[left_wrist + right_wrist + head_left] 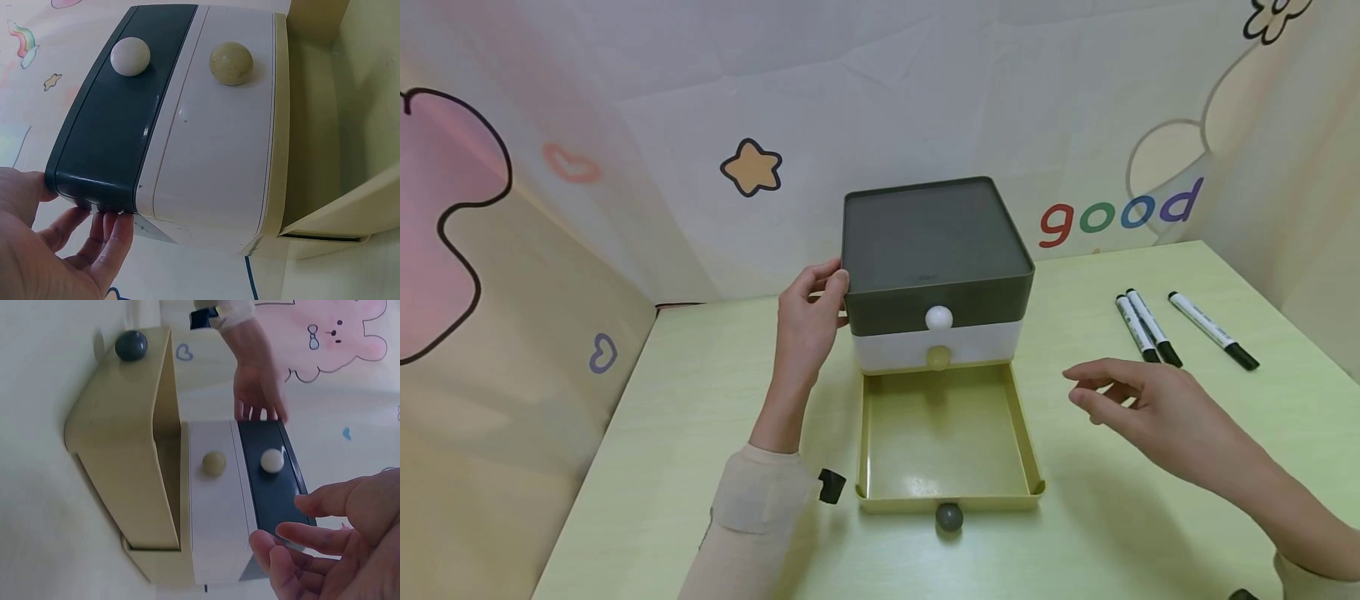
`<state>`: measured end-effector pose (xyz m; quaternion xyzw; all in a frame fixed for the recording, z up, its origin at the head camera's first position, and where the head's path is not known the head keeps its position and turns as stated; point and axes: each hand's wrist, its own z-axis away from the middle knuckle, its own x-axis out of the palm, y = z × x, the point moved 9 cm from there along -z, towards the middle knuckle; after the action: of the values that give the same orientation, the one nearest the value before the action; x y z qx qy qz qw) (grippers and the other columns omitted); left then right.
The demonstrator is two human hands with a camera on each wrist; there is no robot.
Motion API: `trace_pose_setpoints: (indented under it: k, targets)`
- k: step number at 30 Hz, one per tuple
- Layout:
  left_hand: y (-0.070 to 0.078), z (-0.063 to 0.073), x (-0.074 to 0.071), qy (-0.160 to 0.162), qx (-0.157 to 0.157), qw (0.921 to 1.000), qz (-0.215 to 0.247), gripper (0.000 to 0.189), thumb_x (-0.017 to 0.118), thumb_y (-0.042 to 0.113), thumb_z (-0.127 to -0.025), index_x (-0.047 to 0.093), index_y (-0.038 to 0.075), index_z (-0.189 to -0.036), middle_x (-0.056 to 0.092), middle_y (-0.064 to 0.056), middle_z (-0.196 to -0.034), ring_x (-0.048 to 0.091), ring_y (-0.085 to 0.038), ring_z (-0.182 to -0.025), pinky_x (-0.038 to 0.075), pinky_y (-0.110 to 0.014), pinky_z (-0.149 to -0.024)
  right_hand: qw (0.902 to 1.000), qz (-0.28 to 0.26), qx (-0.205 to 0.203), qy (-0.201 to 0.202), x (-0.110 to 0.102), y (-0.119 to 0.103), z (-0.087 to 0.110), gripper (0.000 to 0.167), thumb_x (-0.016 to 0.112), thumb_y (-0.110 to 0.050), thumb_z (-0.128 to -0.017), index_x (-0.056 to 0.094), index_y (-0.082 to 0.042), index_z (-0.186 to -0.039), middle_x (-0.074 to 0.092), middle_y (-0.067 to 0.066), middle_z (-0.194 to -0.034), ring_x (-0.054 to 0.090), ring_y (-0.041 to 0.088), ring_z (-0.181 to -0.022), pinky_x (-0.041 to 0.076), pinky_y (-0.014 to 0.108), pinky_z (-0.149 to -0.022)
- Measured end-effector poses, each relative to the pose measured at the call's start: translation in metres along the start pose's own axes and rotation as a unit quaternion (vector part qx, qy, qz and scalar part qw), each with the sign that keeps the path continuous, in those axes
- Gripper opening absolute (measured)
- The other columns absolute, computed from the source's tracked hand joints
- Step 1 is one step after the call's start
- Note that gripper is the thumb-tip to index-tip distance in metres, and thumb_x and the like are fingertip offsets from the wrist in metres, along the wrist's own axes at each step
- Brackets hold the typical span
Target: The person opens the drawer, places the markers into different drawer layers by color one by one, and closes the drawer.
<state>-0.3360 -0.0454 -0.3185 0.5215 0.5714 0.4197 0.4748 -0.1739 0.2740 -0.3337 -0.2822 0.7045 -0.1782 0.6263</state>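
The dark corner of the drawer box [932,242] is gripped at its left side by the left hand [808,321], the thumb being set near the top edge and the fingertips laid against the side wall. Nothing is held by the right hand [1157,408], which is raised over the table [625,500] with its fingers loosely bent and only a narrow gap left between thumb and forefinger. The bottom drawer [940,442], drawn out toward the person, is placed between the two hands; from the right fingertips it is reached leftward and a little nearer the body, and its long-drawn side walls are aimed away from the person, toward the box. Its dark knob [949,517] is set at the near edge, well apart from both hands. By contrast, a pair of pens [1153,327] and a lone pen [1213,331] are found on the table just beyond the right knuckles, away from where the fingertips are pointed. All three are slanted, their long axes run from far left to near right, with the lone one laid farther right. To these pens the right hand is clearly nearer; by the left, the box is kept between.
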Motion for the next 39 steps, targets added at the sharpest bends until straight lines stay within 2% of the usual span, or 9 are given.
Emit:
trace_pose_setpoints:
  k: [8,19,24,28,33,36,39]
  targets:
    - [-0.001,0.0,0.0,0.001,0.002,1.0,-0.002,0.035,0.059,0.023,-0.104,0.068,0.012,-0.136,0.066,-0.009,-0.111,0.066,-0.024,-0.091,0.062,-0.039,-0.084,0.9986,0.022,0.009,0.047,-0.024,0.021,-0.003,0.028,0.068,-0.018,-0.101,0.071,-0.004,-0.126,0.071,-0.003,-0.084,0.063,0.004,-0.071,0.045,0.026,-0.055]
    - [-0.001,-0.001,-0.001,0.002,-0.001,1.0,0.0,0.035,0.059,0.023,-0.104,0.068,0.013,-0.135,0.066,-0.008,-0.111,0.066,-0.024,-0.091,0.062,-0.038,-0.083,0.9957,0.031,0.044,0.075,-0.045,0.049,-0.012,0.031,0.066,-0.019,-0.103,0.07,0.001,-0.126,0.071,0.002,-0.084,0.06,0.002,-0.068,0.047,0.025,-0.054]
    - [-0.001,-0.001,0.0,0.002,0.001,1.0,-0.004,0.035,0.059,0.023,-0.104,0.068,0.013,-0.136,0.065,-0.008,-0.111,0.066,-0.024,-0.09,0.062,-0.038,-0.083,0.993,0.041,0.065,0.089,-0.054,0.065,-0.015,0.032,0.066,-0.022,-0.103,0.071,0.002,-0.124,0.074,0.017,-0.094,0.056,-0.003,-0.072,0.045,0.026,-0.055]
    - [0.0,0.0,0.0,0.002,0.0,1.0,-0.004,0.035,0.059,0.023,-0.104,0.068,0.013,-0.136,0.065,-0.008,-0.112,0.065,-0.025,-0.091,0.062,-0.038,-0.083,0.9903,0.05,0.082,0.101,-0.062,0.076,-0.015,0.034,0.065,-0.023,-0.103,0.071,0.002,-0.124,0.07,0.031,-0.113,0.052,-0.011,-0.076,0.045,0.024,-0.056]
    - [-0.001,-0.001,0.0,0.003,0.003,1.0,-0.004,0.035,0.059,0.023,-0.104,0.068,0.012,-0.136,0.065,-0.008,-0.112,0.065,-0.024,-0.09,0.062,-0.038,-0.083,0.987,0.055,0.088,0.123,-0.074,0.094,-0.017,0.036,0.064,-0.025,-0.103,0.07,0.004,-0.124,0.07,0.032,-0.113,0.046,-0.02,-0.074,0.043,0.018,-0.056]
    - [-0.001,-0.001,0.0,0.003,0.002,1.0,-0.002,0.035,0.059,0.023,-0.104,0.068,0.012,-0.136,0.065,-0.008,-0.112,0.065,-0.024,-0.09,0.062,-0.038,-0.083,0.9849,0.067,0.102,0.123,-0.081,0.108,-0.018,0.04,0.062,-0.028,-0.104,0.068,0.006,-0.125,0.07,0.032,-0.11,0.049,-0.014,-0.075,0.043,0.019,-0.055]
    - [-0.001,-0.001,-0.001,0.004,0.001,1.0,-0.001,0.035,0.059,0.023,-0.104,0.068,0.013,-0.136,0.065,-0.008,-0.111,0.065,-0.024,-0.089,0.062,-0.038,-0.082,0.982,0.081,0.119,0.123,-0.086,0.12,-0.021,0.043,0.059,-0.029,-0.105,0.067,0.007,-0.126,0.069,0.033,-0.109,0.06,0.008,-0.078,0.044,0.024,-0.054]
